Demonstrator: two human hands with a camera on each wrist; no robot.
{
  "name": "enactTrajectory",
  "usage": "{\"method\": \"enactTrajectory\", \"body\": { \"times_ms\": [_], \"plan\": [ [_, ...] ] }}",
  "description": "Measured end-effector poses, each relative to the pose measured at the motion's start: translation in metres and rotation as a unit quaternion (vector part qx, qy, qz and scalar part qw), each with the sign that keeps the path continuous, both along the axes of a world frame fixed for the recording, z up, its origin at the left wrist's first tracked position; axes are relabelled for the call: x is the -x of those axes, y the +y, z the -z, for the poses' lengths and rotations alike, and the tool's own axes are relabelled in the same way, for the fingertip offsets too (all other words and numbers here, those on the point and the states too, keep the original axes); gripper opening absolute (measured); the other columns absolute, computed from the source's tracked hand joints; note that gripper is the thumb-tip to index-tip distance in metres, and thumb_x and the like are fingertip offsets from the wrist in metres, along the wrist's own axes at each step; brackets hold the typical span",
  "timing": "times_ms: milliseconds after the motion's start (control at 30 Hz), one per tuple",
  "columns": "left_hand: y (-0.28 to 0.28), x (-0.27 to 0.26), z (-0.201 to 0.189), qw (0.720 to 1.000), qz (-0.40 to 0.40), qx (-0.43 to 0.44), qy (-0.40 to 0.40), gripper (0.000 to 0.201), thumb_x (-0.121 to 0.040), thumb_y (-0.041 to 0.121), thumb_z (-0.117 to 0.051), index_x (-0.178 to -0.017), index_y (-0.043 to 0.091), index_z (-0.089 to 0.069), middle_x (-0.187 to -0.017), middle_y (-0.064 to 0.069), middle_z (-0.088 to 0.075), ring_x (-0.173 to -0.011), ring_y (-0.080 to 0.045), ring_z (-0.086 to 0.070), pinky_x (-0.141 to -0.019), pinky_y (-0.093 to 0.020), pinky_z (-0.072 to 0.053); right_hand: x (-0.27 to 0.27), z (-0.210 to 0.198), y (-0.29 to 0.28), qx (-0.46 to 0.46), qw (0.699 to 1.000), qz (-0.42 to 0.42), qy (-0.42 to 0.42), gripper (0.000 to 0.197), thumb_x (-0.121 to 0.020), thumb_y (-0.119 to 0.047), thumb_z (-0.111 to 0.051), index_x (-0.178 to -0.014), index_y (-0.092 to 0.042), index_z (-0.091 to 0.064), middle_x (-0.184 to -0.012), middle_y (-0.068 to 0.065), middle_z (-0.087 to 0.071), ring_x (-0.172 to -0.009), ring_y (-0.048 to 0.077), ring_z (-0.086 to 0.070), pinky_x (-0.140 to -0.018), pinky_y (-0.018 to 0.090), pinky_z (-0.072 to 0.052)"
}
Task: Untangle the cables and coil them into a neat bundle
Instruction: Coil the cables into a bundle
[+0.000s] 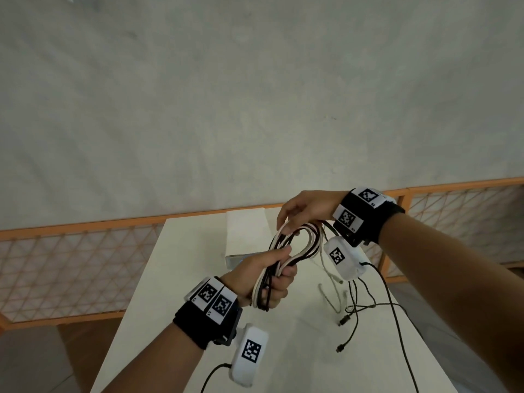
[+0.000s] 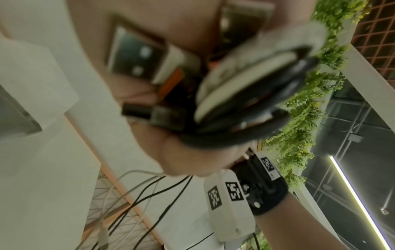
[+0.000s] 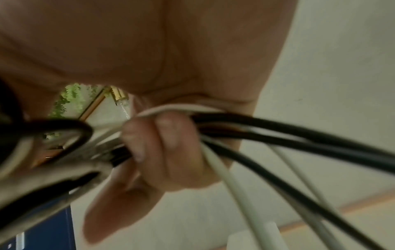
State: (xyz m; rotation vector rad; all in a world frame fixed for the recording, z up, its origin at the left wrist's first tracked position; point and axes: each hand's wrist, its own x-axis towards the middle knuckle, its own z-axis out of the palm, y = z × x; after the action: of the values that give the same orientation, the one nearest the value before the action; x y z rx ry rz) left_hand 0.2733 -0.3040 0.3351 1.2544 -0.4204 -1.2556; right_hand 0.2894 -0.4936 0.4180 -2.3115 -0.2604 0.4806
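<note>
A bundle of black and white cables [image 1: 314, 242] is looped in the air above the white table [image 1: 184, 293]. My left hand [image 1: 269, 279] grips the lower part of the loops in a fist. My right hand [image 1: 303, 211] curls its fingers over the top of the loop. Several loose ends hang down from the right hand, and a black plug [image 1: 344, 321] rests on the table. The left wrist view shows the blurred coils [image 2: 245, 101] close up. In the right wrist view, black and white strands [image 3: 299, 135] run out from curled fingers.
A white box [image 1: 243, 231] stands at the far end of the table, just behind the hands. An orange railing with mesh [image 1: 85, 251] runs behind and to both sides. A grey wall fills the upper view. A wrist camera's black lead [image 1: 397, 321] trails across the table's right side.
</note>
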Motion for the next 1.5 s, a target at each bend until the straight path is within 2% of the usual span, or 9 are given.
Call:
{"method": "enactTrajectory", "body": {
  "times_ms": [100, 167, 300, 400, 633, 767, 967, 1267, 1500],
  "plan": [
    [0.004, -0.003, 0.0, 0.999, -0.036, 0.018, 0.017, 0.038, -0.083, 0.052, -0.047, -0.062, 0.02, -0.045, -0.048, 0.008, -0.031, -0.037, -0.006, -0.025, -0.04, -0.02, -0.014, 0.002, 0.007, -0.004, -0.096, 0.994, 0.022, 0.047, 0.082, -0.053, -0.066, -0.073, -0.103, -0.001, -0.066, -0.083, 0.015, -0.066, -0.073, 0.029, -0.052, -0.064, 0.03, -0.043],
    [0.008, -0.007, 0.002, 0.998, -0.063, 0.019, 0.019, 0.037, -0.082, 0.05, -0.049, -0.061, 0.02, -0.045, -0.047, 0.008, -0.031, -0.037, -0.006, -0.025, -0.04, -0.02, -0.015, 0.007, 0.011, -0.008, -0.159, 0.984, 0.032, 0.067, 0.097, -0.046, -0.074, -0.073, -0.107, 0.0, -0.06, -0.077, 0.007, -0.064, -0.066, 0.02, -0.058, -0.059, 0.023, -0.045],
    [0.011, -0.011, 0.002, 0.993, -0.121, -0.001, -0.003, 0.041, -0.091, 0.046, -0.044, -0.059, 0.021, -0.044, -0.047, 0.008, -0.031, -0.036, -0.006, -0.023, -0.039, -0.018, -0.016, 0.014, 0.028, 0.0, -0.183, 0.981, 0.063, 0.033, 0.05, -0.071, -0.042, -0.073, -0.113, -0.018, -0.06, -0.096, 0.004, -0.067, -0.084, 0.019, -0.067, -0.075, 0.028, -0.051],
    [0.012, -0.015, 0.003, 0.988, -0.155, 0.007, 0.012, 0.043, -0.093, 0.043, -0.041, -0.057, 0.02, -0.045, -0.045, 0.007, -0.032, -0.033, -0.005, -0.025, -0.037, -0.015, -0.018, 0.015, 0.037, 0.014, -0.294, 0.947, 0.132, -0.012, 0.038, -0.079, -0.009, -0.072, -0.116, -0.01, -0.061, -0.087, 0.008, -0.069, -0.087, 0.026, -0.064, -0.079, 0.035, -0.053],
    [0.006, -0.018, 0.004, 0.981, -0.184, 0.062, -0.024, 0.038, -0.09, 0.041, -0.052, -0.062, 0.017, -0.043, -0.047, 0.006, -0.035, -0.034, -0.006, -0.031, -0.037, -0.017, -0.023, 0.022, 0.032, 0.039, -0.543, 0.821, 0.174, 0.025, 0.023, -0.091, -0.003, -0.054, -0.112, -0.011, -0.055, -0.067, 0.007, -0.055, -0.063, 0.02, -0.062, -0.063, 0.031, -0.055],
    [0.003, -0.02, 0.004, 0.97, -0.214, 0.064, -0.096, 0.038, -0.087, 0.046, -0.056, -0.066, 0.016, -0.045, -0.049, 0.003, -0.038, -0.037, -0.01, -0.035, -0.04, -0.019, -0.03, 0.021, 0.024, 0.054, -0.555, 0.809, 0.194, 0.003, 0.012, -0.093, -0.006, -0.052, -0.103, -0.014, -0.051, -0.058, -0.001, -0.045, -0.05, 0.013, -0.045, -0.05, 0.025, -0.046],
    [0.002, -0.029, 0.005, 0.944, -0.22, -0.006, -0.247, 0.028, -0.082, 0.026, -0.071, -0.099, 0.005, -0.064, -0.066, -0.011, -0.058, -0.055, -0.023, -0.054, -0.054, -0.027, -0.046, 0.013, 0.026, 0.065, -0.512, 0.824, 0.238, -0.044, 0.014, -0.09, -0.015, -0.061, -0.085, -0.017, -0.048, -0.051, -0.007, -0.035, -0.046, 0.01, -0.025, -0.047, 0.024, -0.028],
    [-0.004, -0.036, -0.001, 0.914, -0.21, -0.048, -0.342, 0.018, -0.079, 0.022, -0.073, -0.085, 0.008, -0.063, -0.088, -0.009, -0.064, -0.086, -0.017, -0.059, -0.087, -0.032, -0.046, -0.001, 0.022, 0.07, -0.519, 0.813, 0.256, -0.072, 0.021, -0.093, -0.005, -0.05, -0.076, -0.016, -0.045, -0.047, -0.013, -0.055, -0.041, 0.01, -0.03, -0.046, 0.023, -0.029],
    [-0.007, -0.038, -0.006, 0.919, -0.278, 0.013, -0.278, 0.016, -0.093, 0.009, -0.055, -0.085, -0.004, -0.061, -0.056, -0.001, -0.065, -0.05, -0.006, -0.066, -0.051, -0.014, -0.048, -0.012, 0.023, 0.073, -0.526, 0.799, 0.274, -0.098, 0.013, -0.089, -0.018, -0.062, -0.088, -0.018, -0.049, -0.068, -0.002, -0.053, -0.06, 0.012, -0.051, -0.061, 0.026, -0.038]
  ]
}}
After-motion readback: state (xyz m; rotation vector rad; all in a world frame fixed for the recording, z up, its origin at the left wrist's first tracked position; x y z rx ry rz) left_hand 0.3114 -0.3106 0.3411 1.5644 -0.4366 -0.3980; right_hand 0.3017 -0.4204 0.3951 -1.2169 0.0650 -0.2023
